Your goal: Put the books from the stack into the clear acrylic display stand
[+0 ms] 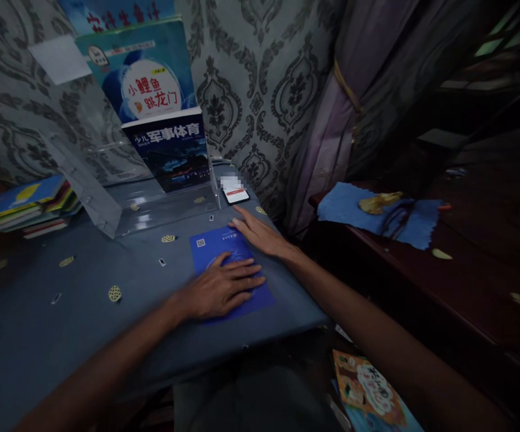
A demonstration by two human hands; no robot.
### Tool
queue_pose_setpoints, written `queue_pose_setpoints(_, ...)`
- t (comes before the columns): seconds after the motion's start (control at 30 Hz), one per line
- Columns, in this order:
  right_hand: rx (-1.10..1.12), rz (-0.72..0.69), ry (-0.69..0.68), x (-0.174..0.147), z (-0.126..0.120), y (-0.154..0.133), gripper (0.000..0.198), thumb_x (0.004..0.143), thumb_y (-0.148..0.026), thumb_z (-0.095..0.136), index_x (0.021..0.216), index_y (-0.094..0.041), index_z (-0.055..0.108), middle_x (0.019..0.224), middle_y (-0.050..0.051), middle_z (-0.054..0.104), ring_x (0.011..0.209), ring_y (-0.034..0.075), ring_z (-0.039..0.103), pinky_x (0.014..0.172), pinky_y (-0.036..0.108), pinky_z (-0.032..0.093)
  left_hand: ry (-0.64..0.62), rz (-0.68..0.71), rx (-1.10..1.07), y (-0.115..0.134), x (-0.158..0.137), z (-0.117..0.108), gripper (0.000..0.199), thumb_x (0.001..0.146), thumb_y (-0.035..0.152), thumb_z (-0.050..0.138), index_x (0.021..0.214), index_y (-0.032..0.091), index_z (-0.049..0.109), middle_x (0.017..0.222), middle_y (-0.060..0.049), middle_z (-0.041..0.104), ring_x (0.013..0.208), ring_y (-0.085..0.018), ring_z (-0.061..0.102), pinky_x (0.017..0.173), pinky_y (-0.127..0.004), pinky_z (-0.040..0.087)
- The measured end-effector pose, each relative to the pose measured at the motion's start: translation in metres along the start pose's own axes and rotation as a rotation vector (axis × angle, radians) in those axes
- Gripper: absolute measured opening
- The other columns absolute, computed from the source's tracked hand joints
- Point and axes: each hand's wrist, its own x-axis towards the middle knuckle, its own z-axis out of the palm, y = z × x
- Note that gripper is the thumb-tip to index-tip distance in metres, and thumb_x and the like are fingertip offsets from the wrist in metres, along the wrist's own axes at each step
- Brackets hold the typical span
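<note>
Blue booklet [230,267] lies flat on the grey worktop [84,312], near its right edge, back cover up with a small QR mark at the far left corner. Left hand [221,291] lies palm down on the near half, fingers [246,280] loosely spread and flat, not pinching. Right hand [260,234] rests on the far right edge of the booklet, fingers together and extended, tips touching the cover edge. Phone [235,192] sits just beyond the right hand, beside a clear acrylic stand [107,204] holding upright books [174,150].

Judgement: the booklet is being steadied or squared. Doing it well means keeping the left palm flat as anchor and letting the right fingertips work the edge, without sliding the booklet off the worktop's right side.
</note>
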Motion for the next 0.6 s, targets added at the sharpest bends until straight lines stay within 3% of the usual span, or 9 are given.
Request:
queue_pose_setpoints(0.17,-0.004,-0.046,0.01,-0.001,0.0,0.003,0.064,0.105,-0.054,0.031,0.158,-0.018,0.03,0.143,0.013,0.062,0.142,0.028,0.049,0.119,0.051,0.034,-0.051,0.039,-0.058,0.021,-0.01,0.0,0.044,0.107,0.038,0.037,0.148,0.029,0.048,0.158,-0.004,0.047,0.152,-0.022,0.034,0.127,-0.054,0.009)
queue_pose_setpoints(0.3,-0.004,-0.06,0.023,-0.001,0.003,0.005,0.063,0.104,-0.053,0.032,0.156,-0.017,0.032,0.143,0.013,0.062,0.14,0.028,0.051,0.118,0.052,0.035,-0.055,0.024,-0.07,0.011,-0.011,-0.001,0.042,0.107,0.037,0.036,0.146,0.03,0.05,0.157,-0.002,0.048,0.151,-0.021,0.035,0.127,-0.052,0.012)
queue_pose_setpoints(0.37,-0.015,-0.064,0.03,-0.001,0.003,0.004,0.062,0.105,-0.052,0.031,0.156,-0.017,0.033,0.142,0.013,0.063,0.14,0.028,0.051,0.119,0.051,0.035,0.004,-0.105,-0.022,-0.006,-0.009,-0.004,0.042,0.107,0.038,0.037,0.145,0.028,0.051,0.157,-0.006,0.048,0.148,-0.023,0.039,0.125,-0.053,0.017)
queue_pose_setpoints(0.5,-0.043,-0.079,0.04,-0.004,0.003,0.002,0.06,0.105,-0.051,0.03,0.154,-0.017,0.035,0.138,0.012,0.066,0.138,0.028,0.053,0.116,0.052,0.039,0.145,-0.55,0.15,-0.047,-0.004,-0.021,0.056,0.098,0.053,0.054,0.14,0.016,0.053,0.143,-0.018,0.056,0.13,-0.034,0.053,0.109,-0.052,0.04)
queue_pose_setpoints(0.6,-0.063,-0.074,0.035,-0.005,0.002,0.002,0.059,0.105,-0.052,0.03,0.153,-0.018,0.038,0.133,0.012,0.069,0.132,0.029,0.058,0.112,0.05,0.044,0.118,-0.662,0.21,-0.066,0.001,-0.036,0.059,0.09,0.061,0.061,0.125,0.014,0.06,0.124,-0.016,0.062,0.116,-0.034,0.058,0.094,-0.045,0.048)
